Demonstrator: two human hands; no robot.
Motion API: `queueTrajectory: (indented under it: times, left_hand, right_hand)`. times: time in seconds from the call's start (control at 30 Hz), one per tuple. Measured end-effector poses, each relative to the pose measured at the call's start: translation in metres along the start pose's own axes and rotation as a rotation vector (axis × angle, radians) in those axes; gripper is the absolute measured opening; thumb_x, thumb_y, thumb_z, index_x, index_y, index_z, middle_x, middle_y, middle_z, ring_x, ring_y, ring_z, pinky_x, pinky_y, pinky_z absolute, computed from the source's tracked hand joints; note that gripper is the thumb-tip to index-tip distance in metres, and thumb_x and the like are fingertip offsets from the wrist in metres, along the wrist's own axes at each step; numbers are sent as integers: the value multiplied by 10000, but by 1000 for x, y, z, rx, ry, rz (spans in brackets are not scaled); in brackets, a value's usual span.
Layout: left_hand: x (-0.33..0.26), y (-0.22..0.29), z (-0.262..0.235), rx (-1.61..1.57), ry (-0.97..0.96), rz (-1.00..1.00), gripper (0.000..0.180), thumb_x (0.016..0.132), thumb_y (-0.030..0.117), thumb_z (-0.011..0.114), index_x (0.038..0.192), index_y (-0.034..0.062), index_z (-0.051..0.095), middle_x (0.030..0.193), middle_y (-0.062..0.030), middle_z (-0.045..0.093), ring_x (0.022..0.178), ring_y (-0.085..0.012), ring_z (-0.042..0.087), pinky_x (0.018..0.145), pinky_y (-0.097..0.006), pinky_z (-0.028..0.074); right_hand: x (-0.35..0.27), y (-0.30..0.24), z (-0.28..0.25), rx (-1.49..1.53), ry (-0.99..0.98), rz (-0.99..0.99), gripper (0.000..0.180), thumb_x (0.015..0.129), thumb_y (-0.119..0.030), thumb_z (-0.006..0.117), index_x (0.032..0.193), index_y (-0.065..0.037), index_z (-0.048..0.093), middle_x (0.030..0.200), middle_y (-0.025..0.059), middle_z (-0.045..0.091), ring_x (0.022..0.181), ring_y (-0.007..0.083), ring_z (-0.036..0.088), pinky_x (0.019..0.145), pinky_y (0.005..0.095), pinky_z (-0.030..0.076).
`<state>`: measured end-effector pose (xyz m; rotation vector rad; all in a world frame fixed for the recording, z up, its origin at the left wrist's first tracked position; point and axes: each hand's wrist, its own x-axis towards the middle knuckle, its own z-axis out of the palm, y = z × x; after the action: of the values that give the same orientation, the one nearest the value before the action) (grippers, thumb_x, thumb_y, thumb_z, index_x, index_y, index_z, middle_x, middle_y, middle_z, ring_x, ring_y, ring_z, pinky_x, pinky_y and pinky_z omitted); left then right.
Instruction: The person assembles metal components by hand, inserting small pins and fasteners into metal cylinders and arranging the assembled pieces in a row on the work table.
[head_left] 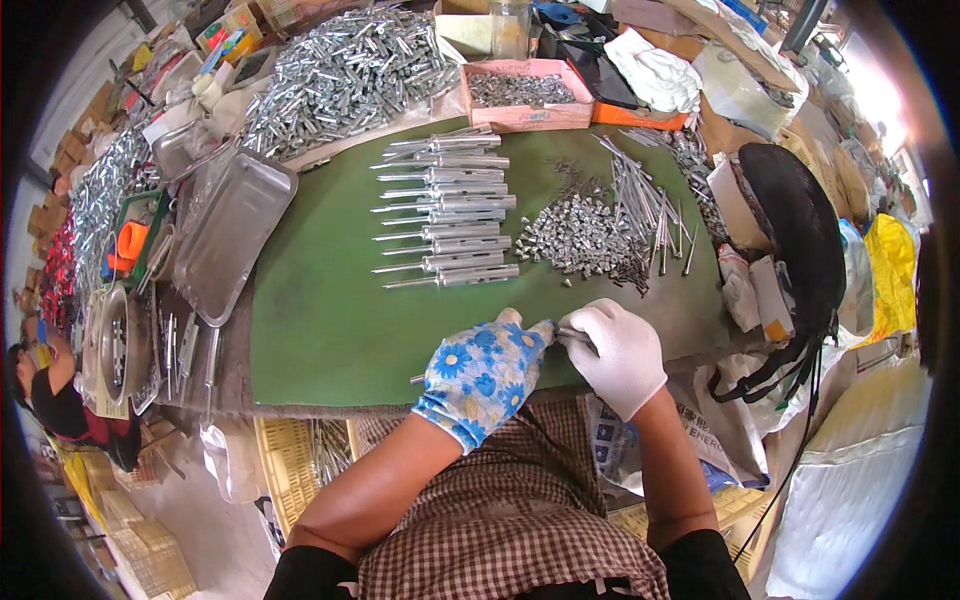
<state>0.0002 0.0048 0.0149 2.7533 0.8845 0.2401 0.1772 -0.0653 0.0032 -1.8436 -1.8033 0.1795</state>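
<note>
My left hand (pixel 482 372), in a white glove with blue flowers, is closed around a thin metal rod (pixel 417 379). Only the rod's end shows at the wrist side; the palm hides the rest. My right hand (pixel 618 358), in a plain white glove, pinches a small grey metal part (pixel 575 335) close to the left fingertips. Whether the rod and this part are joined cannot be seen. Beyond the hands, several silver slotted metal cylinders with thin rods (pixel 455 218) lie in a row. Right of them sit a heap of small metal fittings (pixel 568 235) and a bundle of long thin pins (pixel 640 195).
A green mat (pixel 320 330) covers the bench. At the back are a big pile of metal tubes (pixel 345 75) and a pink box of small parts (pixel 528 115). A steel tray (pixel 235 235) stands left, a black bag (pixel 790 220) right. Another person (pixel 70 390) sits far left.
</note>
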Motion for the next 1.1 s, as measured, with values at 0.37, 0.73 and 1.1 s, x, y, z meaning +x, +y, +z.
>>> queueTrajectory:
  times: [0.37, 0.73, 1.1]
  left_hand:
    - [-4, -2, -1, 2, -59, 26, 335, 869, 196, 590, 1202, 160, 605, 865, -88, 563, 693, -233, 641, 588, -369, 521]
    - [-2, 3, -5, 74, -73, 38, 377, 875, 164, 553, 1248, 161, 610, 836, -109, 591, 678, -247, 648, 567, -379, 523]
    - [2, 6, -11, 59, -153, 1, 284, 882, 138, 525, 1137, 147, 649, 893, -106, 624, 693, -251, 675, 607, -382, 545]
  right_hand:
    - [4, 2, -4, 222, -120, 132, 209, 760, -122, 717, 758, -37, 526, 737, 114, 548, 657, 309, 538, 599, 381, 439]
    - [12, 5, 9, 1634, 203, 329, 313, 985, -312, 468, 942, -26, 588, 620, -23, 403, 519, 80, 358, 465, 235, 295]
    - [23, -8, 41, 1981, 377, 249, 484, 977, -363, 380, 637, -49, 520, 513, -13, 320, 442, 104, 290, 428, 281, 214]
